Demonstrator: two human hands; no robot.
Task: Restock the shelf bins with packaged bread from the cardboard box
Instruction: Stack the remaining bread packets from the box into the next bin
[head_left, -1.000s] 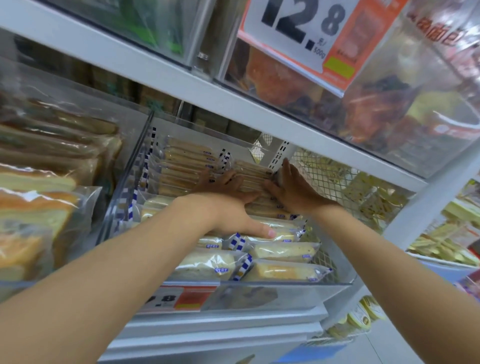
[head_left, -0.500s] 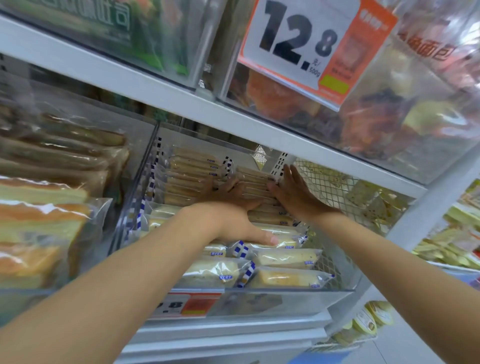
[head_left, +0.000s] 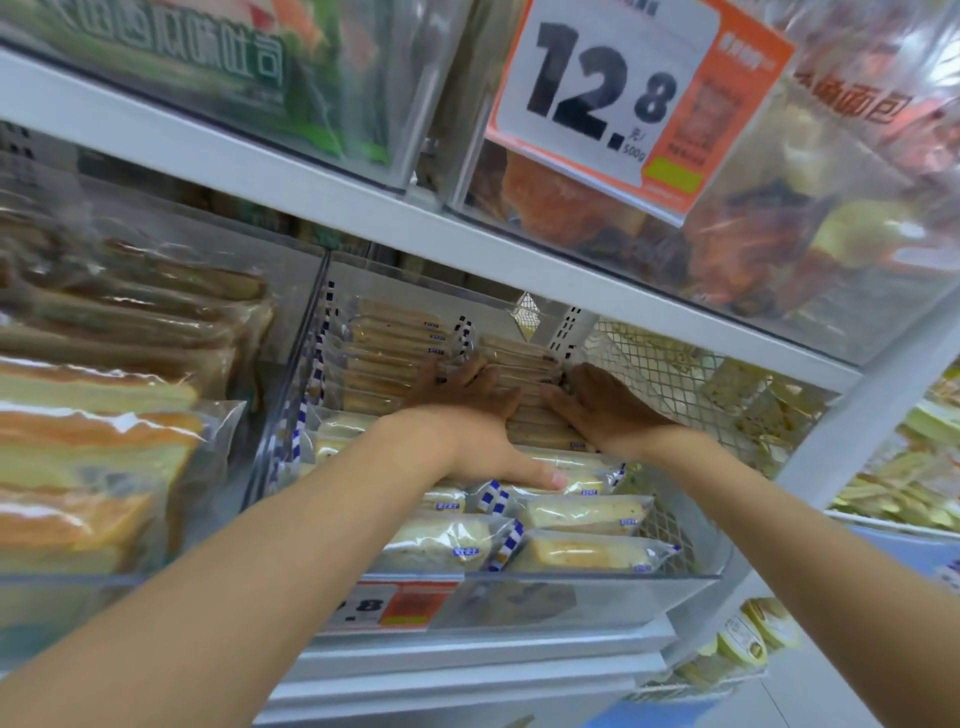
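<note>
A clear shelf bin (head_left: 597, 592) holds rows of small bread packs in clear wrappers with blue-and-white checked ends. Both my hands reach deep into it. My left hand (head_left: 467, 415) lies flat with spread fingers on the stacked bread packs (head_left: 519, 358) at the back right, its thumb on a nearer pack (head_left: 587, 480). My right hand (head_left: 597, 405) presses with straight fingers against the right side of the same stack, next to the bin's mesh wall. The cardboard box is out of view.
A neighbouring bin (head_left: 130, 415) on the left holds larger sliced-bread bags. The white shelf above (head_left: 363, 208) carries more bins and a 12.8 price sign (head_left: 618, 98). A mesh divider (head_left: 691, 384) and further packaged goods lie to the right.
My head has tilted up and the view has moved closer. Both hands stay on the rear stack, with the right hand shifted slightly lower along its side.
</note>
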